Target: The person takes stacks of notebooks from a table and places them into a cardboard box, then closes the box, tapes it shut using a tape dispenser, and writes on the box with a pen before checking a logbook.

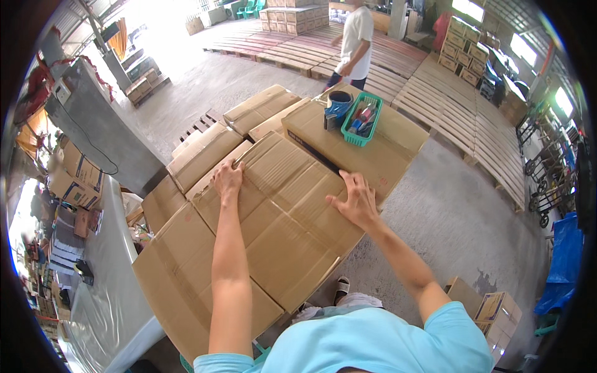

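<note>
A large taped cardboard box [280, 211] lies in front of me, its top creased and crossed by bands of clear tape. My left hand [228, 180] is on its far left edge with the fingers curled; a small dark thing shows at the fingertips, too small to name. On the right edge of the same box, my right hand [357, 200] rests with thumb and fingers apart, holding nothing. Just beyond it, another carton [392, 140] carries a green plastic basket [362, 119] of small tools and a dark cup-like container [337, 107] with blue on it.
More cartons [205, 155] crowd the far left side, and one [199, 273] lies at my near left. A plastic-covered table [106, 261] and a concrete pillar [102, 118] stand left. Wooden pallets [435, 105] line the back; a person in a white shirt [357, 40] is beside them.
</note>
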Demonstrator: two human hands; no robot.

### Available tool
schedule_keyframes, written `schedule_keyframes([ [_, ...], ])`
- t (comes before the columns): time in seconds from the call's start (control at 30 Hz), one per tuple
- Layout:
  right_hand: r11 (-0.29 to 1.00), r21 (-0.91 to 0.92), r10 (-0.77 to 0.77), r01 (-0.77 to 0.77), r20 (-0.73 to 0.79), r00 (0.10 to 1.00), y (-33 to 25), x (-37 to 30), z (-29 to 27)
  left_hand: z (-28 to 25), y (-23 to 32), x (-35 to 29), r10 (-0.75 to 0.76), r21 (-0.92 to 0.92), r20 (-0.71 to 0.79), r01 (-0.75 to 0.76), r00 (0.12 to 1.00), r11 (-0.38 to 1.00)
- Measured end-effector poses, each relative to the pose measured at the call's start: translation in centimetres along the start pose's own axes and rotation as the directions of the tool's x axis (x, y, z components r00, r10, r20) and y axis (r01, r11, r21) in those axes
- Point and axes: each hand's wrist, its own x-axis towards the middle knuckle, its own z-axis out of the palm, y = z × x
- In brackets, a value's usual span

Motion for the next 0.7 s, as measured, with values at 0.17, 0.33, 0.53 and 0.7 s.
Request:
schedule_keyframes([
  [0.17,0.979,-0.11,-0.197,0.174,-0.27,0.942,4.8,16.8,-2.8,0.4,0.3,0.2,-0.006,-0.016,0.007,0.006,1.0,1.0],
  [0.33,0.852,-0.43,-0.112,0.297,0.404,0.908,10.2,30.7,-2.2,1.0,1.1,0.6,-0.013,-0.019,0.001,0.013,1.0,1.0],
  [0.53,0.834,-0.17,-0.171,0.524,0.824,0.54,9.5,34.7,0.8,1.2,0.0,0.5,0.022,-0.024,-0.062,-0.023,0.998,0.999],
  [0.7,0.78,-0.173,-0.398,0.601,0.604,0.69,9.9,33.6,1.3,1.4,0.3,1.0,0.049,-0.005,-0.057,-0.05,0.997,0.999],
])
